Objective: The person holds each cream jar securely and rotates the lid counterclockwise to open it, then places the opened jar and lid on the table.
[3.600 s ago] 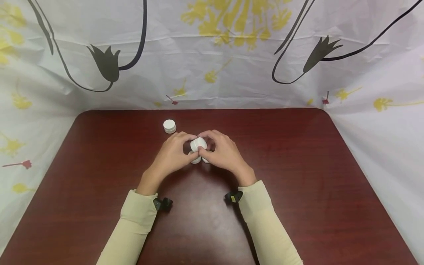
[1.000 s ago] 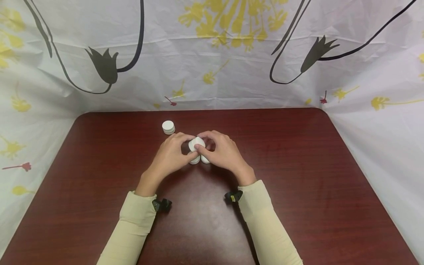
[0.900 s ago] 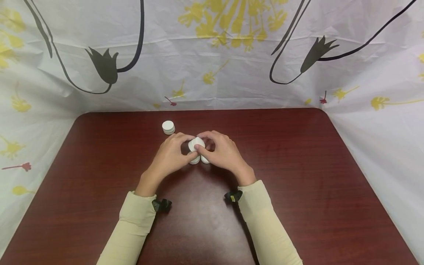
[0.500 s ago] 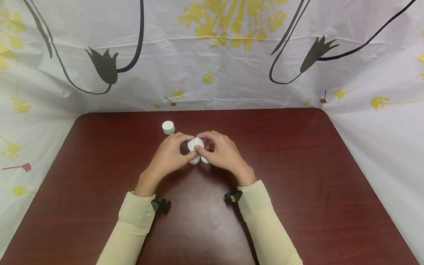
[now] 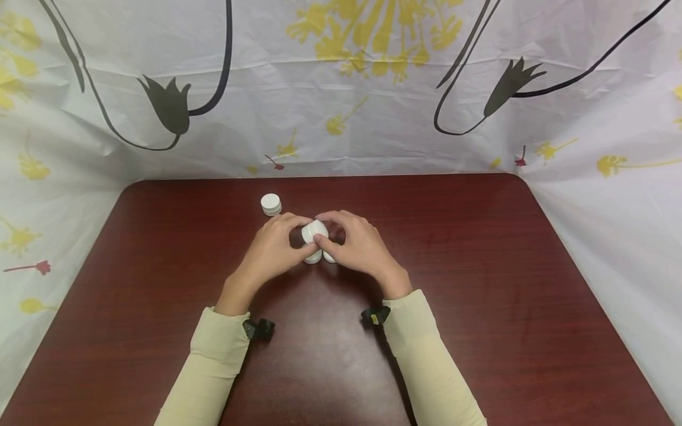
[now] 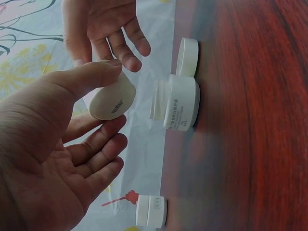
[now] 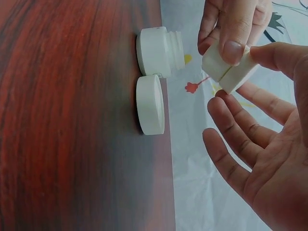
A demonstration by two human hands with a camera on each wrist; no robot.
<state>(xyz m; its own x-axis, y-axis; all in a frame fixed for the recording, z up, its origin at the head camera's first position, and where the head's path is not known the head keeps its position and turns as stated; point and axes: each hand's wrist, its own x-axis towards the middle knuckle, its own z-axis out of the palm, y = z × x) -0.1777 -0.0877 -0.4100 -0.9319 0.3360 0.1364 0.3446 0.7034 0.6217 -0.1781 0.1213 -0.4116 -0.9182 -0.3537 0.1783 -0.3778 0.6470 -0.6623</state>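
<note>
Over the middle of the table [image 5: 479, 296], my left hand [image 5: 272, 245] and right hand [image 5: 359, 245] together grip a small white cream jar [image 5: 312, 231], tilted on its side. In the right wrist view, a seam crosses the jar between the two hands' thumbs. Small dark print shows on its end in the left wrist view. Below the hands stands an open white jar [image 6: 182, 103] with its threaded neck bare and upward. Beside it on the right, close against it, a white lid [image 7: 150, 106] lies with its hollow side up.
Another white jar [image 5: 270, 204], lid on, stands toward the back left, just beyond my left hand. A patterned white cloth [image 5: 394, 142] hangs along the table's back and sides. Dark wrist cameras [image 5: 259, 330] sit at both cuffs.
Almost nothing differs. Both hands keep their hold on the tilted jar in nearly the same place; the head view has shifted very slightly.
</note>
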